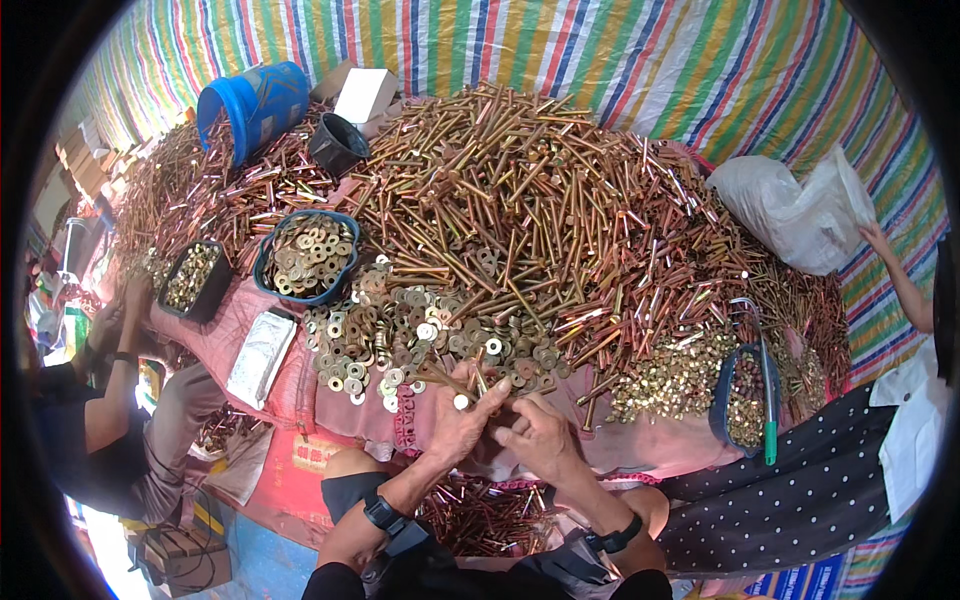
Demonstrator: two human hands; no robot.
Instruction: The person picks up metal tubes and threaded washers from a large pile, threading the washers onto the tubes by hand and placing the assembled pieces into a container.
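Note:
My left hand (pixel 462 425) is closed round a few brass-coloured bolts (pixel 478 382) that stick out past its thumb and fingers. Beside it, my right hand (pixel 540 436) has curled fingers with the tips pressed together; whatever they pinch, if anything, is too small to make out. Just beyond both hands spreads a pile of flat round washers (pixel 400 335). Behind the washers rises a large heap of long bolts (pixel 500 200). To the right of my hands lie many small brass-coloured nuts (pixel 665 385).
A blue tub of washers (pixel 262 268) and a dark tray of nuts (pixel 172 300) stand left, near a tipped blue bucket (pixel 268 108). A blue basket (pixel 722 425) with a green-handled tool (pixel 769 440) sits right. People work on both sides; one touches a white sack (pixel 790 215).

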